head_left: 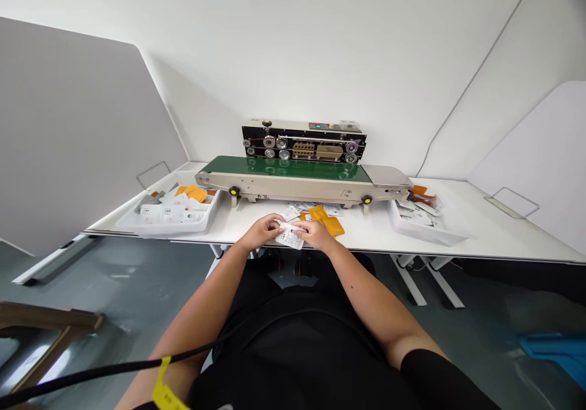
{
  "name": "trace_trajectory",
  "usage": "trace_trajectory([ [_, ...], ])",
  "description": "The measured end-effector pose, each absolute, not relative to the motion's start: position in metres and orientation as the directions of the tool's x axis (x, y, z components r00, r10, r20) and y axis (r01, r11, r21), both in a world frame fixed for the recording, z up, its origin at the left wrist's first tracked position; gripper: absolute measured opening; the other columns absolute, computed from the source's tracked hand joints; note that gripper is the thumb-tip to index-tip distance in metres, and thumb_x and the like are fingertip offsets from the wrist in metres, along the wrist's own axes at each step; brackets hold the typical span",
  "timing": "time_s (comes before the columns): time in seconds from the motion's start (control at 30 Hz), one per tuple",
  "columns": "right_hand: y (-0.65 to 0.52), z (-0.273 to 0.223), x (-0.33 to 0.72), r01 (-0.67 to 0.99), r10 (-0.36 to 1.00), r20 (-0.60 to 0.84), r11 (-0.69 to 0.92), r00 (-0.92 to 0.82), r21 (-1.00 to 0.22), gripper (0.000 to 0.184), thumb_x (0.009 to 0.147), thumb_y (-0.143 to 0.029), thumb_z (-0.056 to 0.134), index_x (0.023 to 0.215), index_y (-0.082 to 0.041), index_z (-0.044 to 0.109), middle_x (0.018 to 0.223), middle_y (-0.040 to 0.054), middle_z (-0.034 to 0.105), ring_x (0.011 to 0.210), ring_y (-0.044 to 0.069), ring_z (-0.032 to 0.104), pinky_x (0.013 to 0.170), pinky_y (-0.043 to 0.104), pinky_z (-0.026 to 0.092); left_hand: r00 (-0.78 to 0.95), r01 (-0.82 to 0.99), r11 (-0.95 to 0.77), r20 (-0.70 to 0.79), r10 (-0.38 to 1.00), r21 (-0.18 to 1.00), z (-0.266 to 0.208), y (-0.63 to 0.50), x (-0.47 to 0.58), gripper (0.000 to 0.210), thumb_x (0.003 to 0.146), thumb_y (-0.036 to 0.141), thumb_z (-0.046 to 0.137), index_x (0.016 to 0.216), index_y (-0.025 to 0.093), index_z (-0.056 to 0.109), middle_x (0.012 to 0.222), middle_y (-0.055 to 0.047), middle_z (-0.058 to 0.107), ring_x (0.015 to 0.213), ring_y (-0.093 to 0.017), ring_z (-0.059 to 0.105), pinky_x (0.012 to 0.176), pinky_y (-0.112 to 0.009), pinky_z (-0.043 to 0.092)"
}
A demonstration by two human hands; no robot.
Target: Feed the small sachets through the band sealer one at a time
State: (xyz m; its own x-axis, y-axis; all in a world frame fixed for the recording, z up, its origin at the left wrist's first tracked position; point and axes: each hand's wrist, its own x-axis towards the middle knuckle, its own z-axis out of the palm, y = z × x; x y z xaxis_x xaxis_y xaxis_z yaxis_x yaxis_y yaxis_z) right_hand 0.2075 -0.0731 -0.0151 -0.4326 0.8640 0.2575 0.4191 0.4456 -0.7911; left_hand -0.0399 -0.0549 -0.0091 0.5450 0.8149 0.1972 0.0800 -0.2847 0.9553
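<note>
Between my two hands, just over the table's front edge, is a small white printed packet (289,237). My left hand (263,232) pinches its left side, and my right hand (315,235) grips its upper right corner. Right behind my hands lie several orange packets (330,221) and white printed packets (333,210), partly under a band sealing machine (302,181). The machine has a green conveyor belt (293,167) and stands on short feet along the back of the table.
A clear plastic bin (201,222) with white and orange packets stands at the left. Another bin (423,230) of packets is at the right. Grey partitions (82,129) flank the white table (499,233). A black cable (114,370) crosses my left arm.
</note>
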Motion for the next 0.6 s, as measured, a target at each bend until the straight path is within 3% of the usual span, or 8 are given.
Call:
trace_trajectory([
  [0.1,-0.077,0.008,0.216,0.476,0.826,0.220,0.493,-0.519,-0.729,0.038,0.085,-0.043,0.069,0.119,-0.025,0.074,0.092,0.0030,0.075,0.082,0.020,0.068,0.076,0.030,0.052,0.536,0.065,-0.283,0.206,0.819,0.957,-0.009,-0.054,-0.042,0.041,0.086,0.045,0.070,0.113,0.018,0.056,0.072,0.002,0.062,0.064,-0.013,0.057,0.061,-0.022,0.042],
  [0.2,-0.066,0.042,0.238,0.387,0.857,0.270,0.452,-0.440,-0.804,0.036,0.084,-0.041,0.070,0.115,-0.024,0.074,0.102,0.0050,0.075,0.086,0.020,0.069,0.076,0.030,0.053,0.501,0.086,-0.315,0.232,0.833,0.945,-0.010,-0.051,-0.044,0.043,0.090,0.045,0.065,0.120,0.018,0.053,0.085,-0.004,0.070,0.077,-0.017,0.064,0.071,-0.027,0.047],
  [0.3,-0.035,0.080,0.273,0.189,0.907,0.421,0.413,0.003,-0.891,0.043,0.086,-0.041,0.066,0.123,-0.020,0.068,0.103,0.0077,0.073,0.080,0.017,0.068,0.066,0.025,0.053,0.458,0.200,-0.418,0.293,0.839,0.886,-0.009,-0.050,-0.045,0.042,0.092,0.047,0.060,0.122,0.018,0.056,0.103,-0.010,0.072,0.097,-0.023,0.067,0.086,-0.035,0.051],
  [0.37,-0.010,0.101,0.301,0.101,0.801,0.473,0.471,0.368,-0.876,0.042,0.090,-0.036,0.058,0.128,-0.018,0.062,0.104,0.0084,0.071,0.075,0.013,0.065,0.059,0.020,0.050,0.467,0.322,-0.537,0.363,0.807,0.780,-0.007,-0.051,-0.043,0.045,0.091,0.048,0.061,0.125,0.019,0.060,0.124,-0.014,0.067,0.116,-0.028,0.061,0.100,-0.041,0.047],
  [0.43,0.013,0.113,0.328,0.093,0.670,0.420,0.467,0.612,-0.880,0.038,0.092,-0.028,0.050,0.126,-0.016,0.061,0.098,0.0073,0.070,0.066,0.010,0.061,0.053,0.017,0.046,0.559,0.414,-0.663,0.400,0.726,0.624,-0.006,-0.053,-0.041,0.054,0.088,0.049,0.065,0.134,0.021,0.059,0.143,-0.014,0.056,0.134,-0.031,0.049,0.114,-0.045,0.038],
  [0.5,0.032,0.118,0.350,0.107,0.603,0.340,0.388,0.721,-0.916,0.033,0.089,-0.020,0.048,0.117,-0.014,0.064,0.085,0.0049,0.068,0.056,0.009,0.055,0.047,0.016,0.043,0.676,0.449,-0.760,0.378,0.633,0.469,-0.009,-0.055,-0.037,0.066,0.084,0.052,0.070,0.142,0.025,0.054,0.154,-0.010,0.046,0.145,-0.032,0.037,0.121,-0.047,0.027],
  [0.6,0.051,0.116,0.368,0.100,0.619,0.229,0.237,0.751,-0.966,0.027,0.081,-0.013,0.053,0.105,-0.012,0.066,0.070,0.0016,0.062,0.048,0.009,0.051,0.042,0.016,0.041,0.755,0.482,-0.817,0.323,0.571,0.318,-0.016,-0.056,-0.033,0.074,0.080,0.058,0.072,0.145,0.030,0.051,0.159,-0.005,0.040,0.150,-0.033,0.029,0.124,-0.047,0.022],
])
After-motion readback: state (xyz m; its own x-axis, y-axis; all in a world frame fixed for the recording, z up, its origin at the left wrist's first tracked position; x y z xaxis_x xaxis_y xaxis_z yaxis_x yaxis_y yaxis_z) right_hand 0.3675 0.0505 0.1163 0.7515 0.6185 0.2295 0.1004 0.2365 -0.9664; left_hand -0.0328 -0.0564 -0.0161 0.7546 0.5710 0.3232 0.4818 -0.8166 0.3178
